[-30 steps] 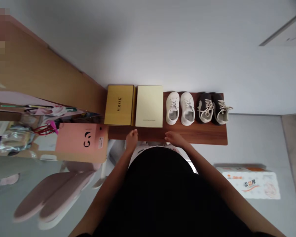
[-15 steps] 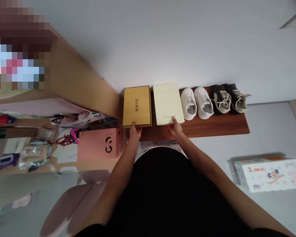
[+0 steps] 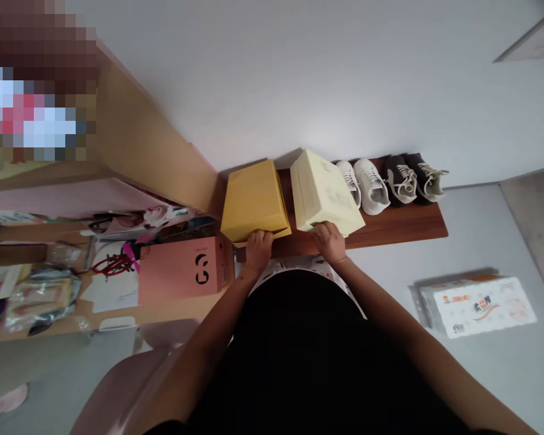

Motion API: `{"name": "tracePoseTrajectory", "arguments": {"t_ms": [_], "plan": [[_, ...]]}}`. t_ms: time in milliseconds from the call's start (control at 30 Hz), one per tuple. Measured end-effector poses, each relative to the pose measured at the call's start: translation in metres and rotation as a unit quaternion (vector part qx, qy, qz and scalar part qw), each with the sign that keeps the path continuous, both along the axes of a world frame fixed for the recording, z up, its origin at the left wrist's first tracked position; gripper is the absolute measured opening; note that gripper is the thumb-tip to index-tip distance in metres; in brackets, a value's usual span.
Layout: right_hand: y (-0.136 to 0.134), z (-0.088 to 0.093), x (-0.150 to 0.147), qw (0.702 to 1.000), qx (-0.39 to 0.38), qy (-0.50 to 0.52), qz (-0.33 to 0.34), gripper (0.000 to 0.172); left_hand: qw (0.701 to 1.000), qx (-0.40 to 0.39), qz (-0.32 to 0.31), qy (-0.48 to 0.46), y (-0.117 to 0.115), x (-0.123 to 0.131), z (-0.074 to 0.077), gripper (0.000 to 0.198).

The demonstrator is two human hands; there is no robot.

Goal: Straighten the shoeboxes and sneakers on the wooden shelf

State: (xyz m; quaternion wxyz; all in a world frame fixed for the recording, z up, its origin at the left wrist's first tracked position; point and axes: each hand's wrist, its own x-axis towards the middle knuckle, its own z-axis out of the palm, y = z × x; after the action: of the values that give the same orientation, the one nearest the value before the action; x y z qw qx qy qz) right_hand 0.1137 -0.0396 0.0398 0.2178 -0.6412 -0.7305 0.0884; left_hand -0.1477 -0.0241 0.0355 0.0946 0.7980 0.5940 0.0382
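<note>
Two shoe boxes stand side by side on a low dark wooden shelf (image 3: 403, 226) against the wall. My left hand (image 3: 257, 244) grips the near edge of the gold box lid (image 3: 252, 199), which is tilted up. My right hand (image 3: 329, 238) grips the near edge of the cream box lid (image 3: 324, 190), also raised at an angle. Right of the boxes sit a pair of white sneakers (image 3: 367, 184) and a pair of dark sneakers (image 3: 412, 176) with pale laces.
A pink box (image 3: 181, 269) with a black logo lies left of the shelf, beside a cluttered wooden unit (image 3: 131, 145). A pack of tissues (image 3: 478, 305) lies on the grey floor at right. A pink chair (image 3: 131, 386) is at lower left.
Both hands went from the shelf's front edge to the box fronts, then took hold of the lids and tipped them up. The camera view shifted right.
</note>
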Motion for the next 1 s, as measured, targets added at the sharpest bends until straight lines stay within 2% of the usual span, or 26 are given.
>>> {"name": "tracePoseTrajectory", "arguments": {"t_ms": [67,167,367,467,600,700,800,900,1000], "plan": [[-0.001,-0.014,-0.006,0.995,-0.048,-0.080,0.044,0.025,0.999,-0.022,-0.035,0.024,-0.001,0.003,-0.013,0.026],[0.005,-0.031,-0.012,0.983,-0.101,-0.122,0.095,0.030,0.997,-0.052,-0.059,0.024,0.000,-0.003,-0.032,0.030],[0.025,-0.051,-0.012,0.964,-0.194,-0.146,0.110,0.039,0.994,-0.101,-0.044,-0.003,0.015,-0.021,-0.058,0.044],[0.028,-0.058,-0.012,0.961,-0.222,-0.122,0.111,0.042,0.987,-0.128,-0.013,-0.097,0.022,-0.016,-0.068,0.048],[0.026,-0.062,-0.015,0.968,-0.233,-0.059,0.076,0.043,0.969,-0.133,0.069,-0.195,0.018,-0.005,-0.075,0.047],[0.019,-0.061,-0.014,0.975,-0.215,0.026,0.051,0.042,0.967,-0.121,0.102,-0.198,0.006,-0.001,-0.072,0.050],[0.008,-0.055,-0.002,0.980,-0.163,0.116,0.014,0.034,0.967,-0.105,0.123,-0.197,-0.006,0.000,-0.061,0.050],[-0.003,-0.048,0.030,0.977,-0.093,0.173,-0.081,0.026,0.962,-0.079,0.137,-0.222,-0.007,0.008,-0.039,0.042],[-0.004,-0.041,0.081,0.959,-0.030,0.196,-0.202,0.027,0.951,-0.062,0.111,-0.284,0.003,0.040,-0.008,0.033]]}}
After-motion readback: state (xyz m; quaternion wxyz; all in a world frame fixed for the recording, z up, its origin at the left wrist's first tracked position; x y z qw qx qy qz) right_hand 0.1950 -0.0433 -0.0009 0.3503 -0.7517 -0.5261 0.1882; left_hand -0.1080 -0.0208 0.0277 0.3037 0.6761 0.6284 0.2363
